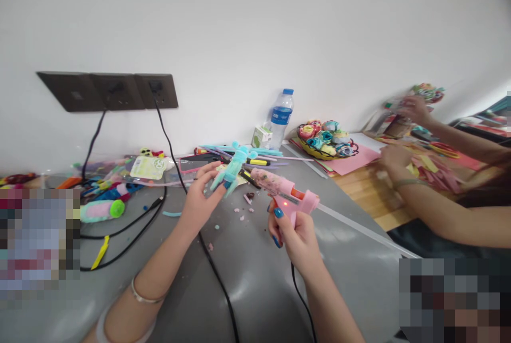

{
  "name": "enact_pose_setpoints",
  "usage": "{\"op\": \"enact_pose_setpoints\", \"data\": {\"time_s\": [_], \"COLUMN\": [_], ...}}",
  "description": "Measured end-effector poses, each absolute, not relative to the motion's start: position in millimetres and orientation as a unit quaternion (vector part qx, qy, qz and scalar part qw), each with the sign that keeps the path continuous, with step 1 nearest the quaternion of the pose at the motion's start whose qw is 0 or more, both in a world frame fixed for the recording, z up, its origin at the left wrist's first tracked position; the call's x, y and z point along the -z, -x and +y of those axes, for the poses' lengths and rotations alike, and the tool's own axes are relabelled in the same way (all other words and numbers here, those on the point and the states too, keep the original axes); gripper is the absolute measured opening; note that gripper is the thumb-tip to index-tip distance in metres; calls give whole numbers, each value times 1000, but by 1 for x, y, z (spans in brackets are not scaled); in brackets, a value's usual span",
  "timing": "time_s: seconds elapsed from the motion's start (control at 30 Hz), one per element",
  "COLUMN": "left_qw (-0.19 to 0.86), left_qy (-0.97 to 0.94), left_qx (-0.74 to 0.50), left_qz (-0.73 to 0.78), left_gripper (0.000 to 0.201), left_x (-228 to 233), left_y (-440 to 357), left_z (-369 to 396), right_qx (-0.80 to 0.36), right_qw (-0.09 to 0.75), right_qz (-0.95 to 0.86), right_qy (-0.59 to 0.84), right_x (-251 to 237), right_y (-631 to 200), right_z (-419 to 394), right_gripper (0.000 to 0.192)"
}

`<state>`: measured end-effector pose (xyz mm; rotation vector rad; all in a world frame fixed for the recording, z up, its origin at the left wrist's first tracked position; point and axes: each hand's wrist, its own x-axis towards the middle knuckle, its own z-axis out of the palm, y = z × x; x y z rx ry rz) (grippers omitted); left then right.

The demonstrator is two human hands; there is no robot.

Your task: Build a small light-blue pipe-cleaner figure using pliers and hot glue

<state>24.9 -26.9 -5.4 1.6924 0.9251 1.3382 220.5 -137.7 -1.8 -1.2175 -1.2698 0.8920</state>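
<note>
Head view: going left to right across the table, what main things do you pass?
Green-capped fuzzy roll → left hand holding a light blue pipe-cleaner figure → pink glue gun in the right hand → water bottle → yellow basket of paper flowers → another person's hands.

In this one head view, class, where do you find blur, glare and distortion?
Head view: the co-worker's hand at far right is motion-blurred; soft glare streaks the grey table; the wide lens bends the socket panel; the glue gun and both near hands stay fairly sharp.
</note>
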Motion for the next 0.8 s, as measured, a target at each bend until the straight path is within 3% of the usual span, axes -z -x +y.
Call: {"op": "enact_pose_setpoints", "data": {"time_s": [0.8], "left_qw": [387], "left_qy": [-667], "left_qx": [-524], "left_qz": [361], "left_gripper": [20], "left_x": [3], "left_y": [-26], "left_z": [-29], "right_qx": [-396], "right_qw": [540], "right_qz": [-540], "right_qy": [510], "right_x": [0], "right_y": [-222], "right_z": [-138], "right_gripper": [44]}}
